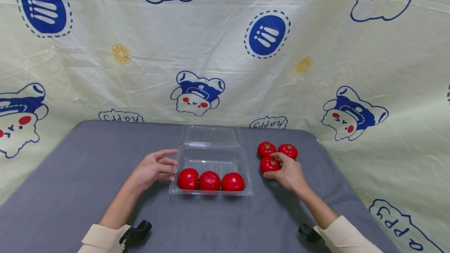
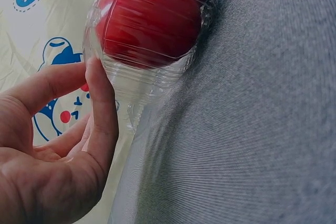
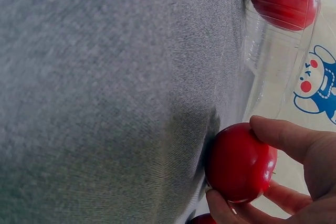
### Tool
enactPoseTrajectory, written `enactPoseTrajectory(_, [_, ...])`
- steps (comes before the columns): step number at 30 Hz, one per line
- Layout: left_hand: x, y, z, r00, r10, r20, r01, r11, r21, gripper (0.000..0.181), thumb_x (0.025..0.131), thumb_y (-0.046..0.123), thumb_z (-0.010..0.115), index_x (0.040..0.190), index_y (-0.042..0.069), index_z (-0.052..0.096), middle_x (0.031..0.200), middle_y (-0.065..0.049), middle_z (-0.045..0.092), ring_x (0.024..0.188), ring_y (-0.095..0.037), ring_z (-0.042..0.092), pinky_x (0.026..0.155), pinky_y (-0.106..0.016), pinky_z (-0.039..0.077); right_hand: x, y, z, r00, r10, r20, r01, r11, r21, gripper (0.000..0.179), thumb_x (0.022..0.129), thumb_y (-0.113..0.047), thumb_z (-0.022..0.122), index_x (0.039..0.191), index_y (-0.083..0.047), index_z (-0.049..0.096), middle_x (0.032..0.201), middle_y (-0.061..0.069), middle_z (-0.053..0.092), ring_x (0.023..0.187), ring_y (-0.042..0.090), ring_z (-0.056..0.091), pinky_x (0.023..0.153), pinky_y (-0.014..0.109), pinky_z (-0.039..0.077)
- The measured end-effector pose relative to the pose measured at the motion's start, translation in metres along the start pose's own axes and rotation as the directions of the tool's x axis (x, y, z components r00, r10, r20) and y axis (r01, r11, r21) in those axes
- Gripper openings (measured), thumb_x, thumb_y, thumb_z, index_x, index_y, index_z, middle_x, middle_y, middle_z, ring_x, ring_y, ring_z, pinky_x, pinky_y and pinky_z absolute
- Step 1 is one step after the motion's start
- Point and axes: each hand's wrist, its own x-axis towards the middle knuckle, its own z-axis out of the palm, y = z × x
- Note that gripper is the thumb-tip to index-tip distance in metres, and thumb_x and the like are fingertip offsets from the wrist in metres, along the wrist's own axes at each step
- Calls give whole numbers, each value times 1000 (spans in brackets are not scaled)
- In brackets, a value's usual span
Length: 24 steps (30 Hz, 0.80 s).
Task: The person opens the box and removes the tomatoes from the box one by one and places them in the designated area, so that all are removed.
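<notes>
A clear plastic clamshell box (image 1: 211, 192) lies with its lid (image 1: 212, 135) folded back. Along its near side sit three red tomatoes, one at the left (image 1: 188, 179), one in the middle (image 1: 209, 181) and one at the right (image 1: 232, 182). My left hand (image 1: 154, 168) is beside the box, fingers spread, fingertips right at its left rim. To the right of the box, my right hand (image 1: 289, 171) holds a tomato (image 3: 239, 162) between thumb and fingers, low over the cloth. Just behind it are two more tomatoes, a left one (image 1: 266, 149) and a right one (image 1: 288, 151).
Grey cloth (image 1: 211, 225) covers the table. A pale printed curtain (image 1: 225, 50) hangs behind the table and down its sides. Both wrists wear a black strap mount, one on the left (image 1: 137, 231) and one on the right (image 1: 309, 232).
</notes>
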Motion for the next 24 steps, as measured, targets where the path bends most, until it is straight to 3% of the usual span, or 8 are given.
enactPoseTrajectory(24, [0,0,1,1000,4,-1,-4,1000,7,68,91,0,67,153,-1,38,117,-20,66,81,-17,69,74,-34,64,-2,6,0,999,11,31,-11,1000,-2,61,78,-21,83,133,-7,61,127,20,64,111,38,59,89,56,55])
